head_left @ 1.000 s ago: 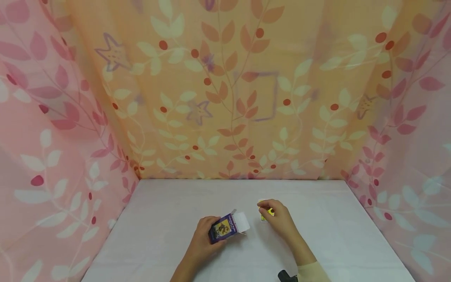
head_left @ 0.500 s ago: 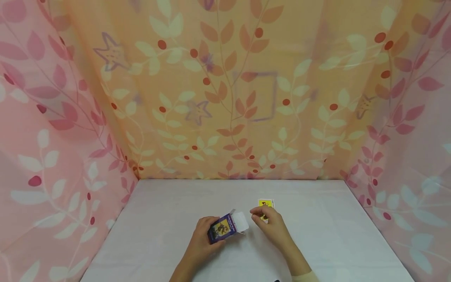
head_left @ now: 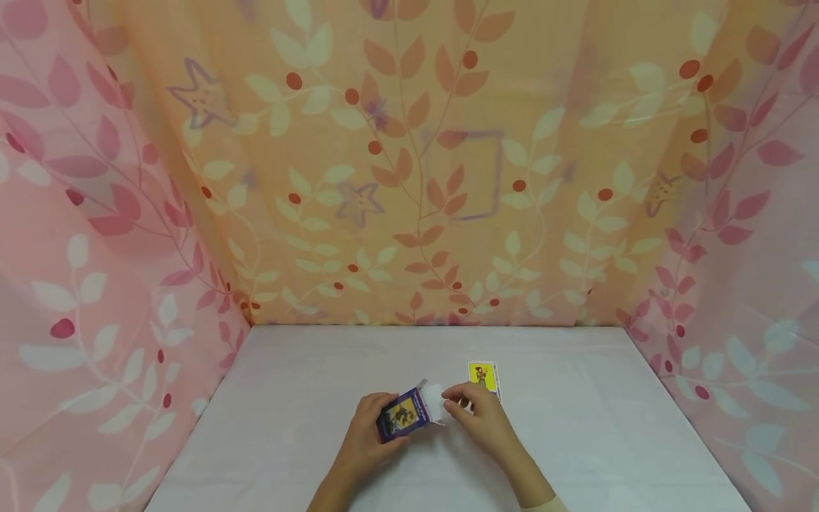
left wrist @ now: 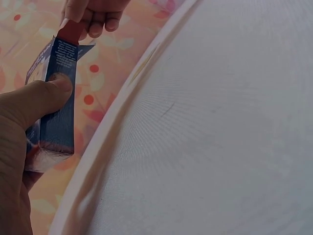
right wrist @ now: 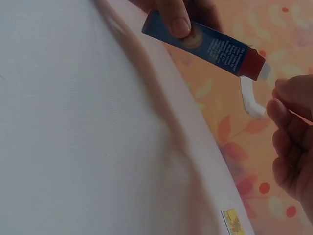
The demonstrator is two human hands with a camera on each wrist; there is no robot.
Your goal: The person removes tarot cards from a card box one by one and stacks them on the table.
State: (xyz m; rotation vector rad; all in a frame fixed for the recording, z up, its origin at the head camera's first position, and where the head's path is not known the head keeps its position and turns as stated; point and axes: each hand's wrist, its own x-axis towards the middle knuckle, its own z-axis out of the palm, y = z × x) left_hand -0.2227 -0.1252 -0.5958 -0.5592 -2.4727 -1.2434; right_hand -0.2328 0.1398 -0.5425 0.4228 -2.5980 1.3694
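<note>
My left hand (head_left: 366,437) grips a small dark blue card box (head_left: 402,418) with a yellow picture on its front, tilted above the white table. Its thumb (left wrist: 59,88) presses along the box's narrow side in the left wrist view. The box's end is open, with a white-lined flap (head_left: 435,404) standing out toward the right. My right hand (head_left: 484,421) has its bent thumb and index finger right at that flap, nothing visible between them. Behind the right hand lies a yellow picture card (head_left: 481,375) with a white border, partly covered by the hand in the head view.
A white-covered table (head_left: 288,398) spreads under both hands. Pink and orange leaf-patterned curtains (head_left: 409,178) enclose it at the back and both sides. Cloth folds (right wrist: 161,112) run across the right wrist view.
My right hand has moved left from over the yellow card to the box's flap, uncovering more of the card. The left hand and box have stayed nearly still.
</note>
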